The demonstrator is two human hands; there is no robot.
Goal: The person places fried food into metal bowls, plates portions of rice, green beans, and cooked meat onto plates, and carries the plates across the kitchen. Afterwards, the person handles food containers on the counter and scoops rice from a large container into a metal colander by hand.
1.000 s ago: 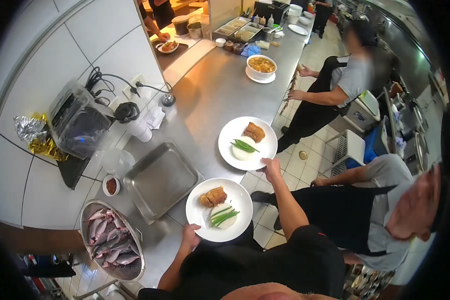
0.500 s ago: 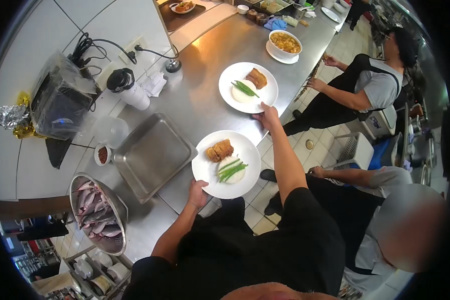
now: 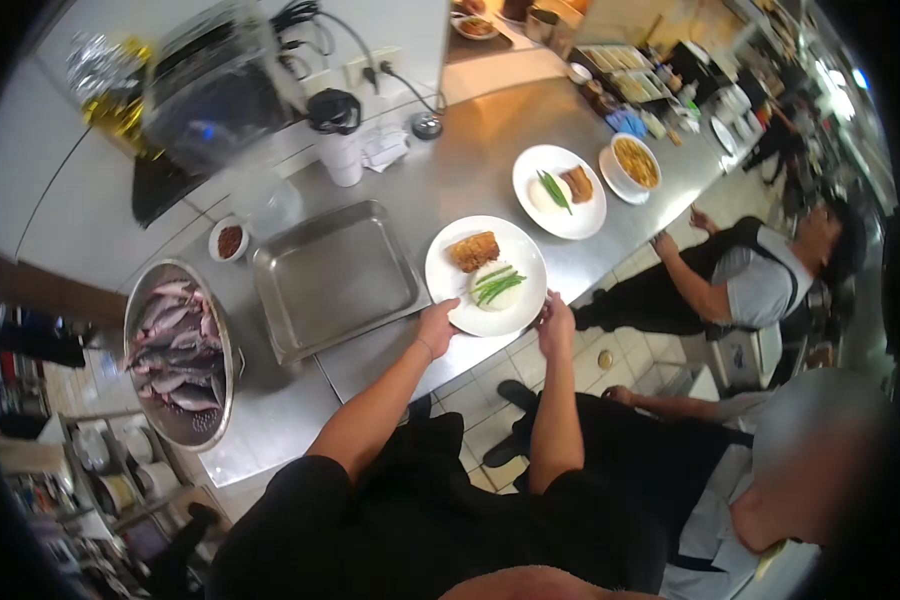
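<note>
In the head view, a white plate (image 3: 440,282) carries a browned, crusted piece of food (image 3: 473,250), a mound of white rice (image 3: 490,291) and green beans (image 3: 499,281). My left hand (image 3: 437,328) grips its lower left rim, thumb on top. At the lower right rim, the fingers of my right hand (image 3: 557,325) close on the edge, partly hidden. A second plate (image 3: 582,222) with similar food rests farther along the steel counter, touched by neither hand. Beyond it stands a bowl of yellowish soup (image 3: 634,162) on a saucer.
Left of the plate lies a steel tray (image 3: 340,275). A colander of fish (image 3: 180,350) sits at the counter's left end, near a small bowl of red-brown bits (image 3: 230,241). Two people in black aprons, one person (image 3: 760,270) and another person (image 3: 710,490), stand at the right.
My right hand has let go of the farther plate, which now rests on the counter, and has come to the nearer plate's right rim. My left hand still holds that plate. The camera view has turned.
</note>
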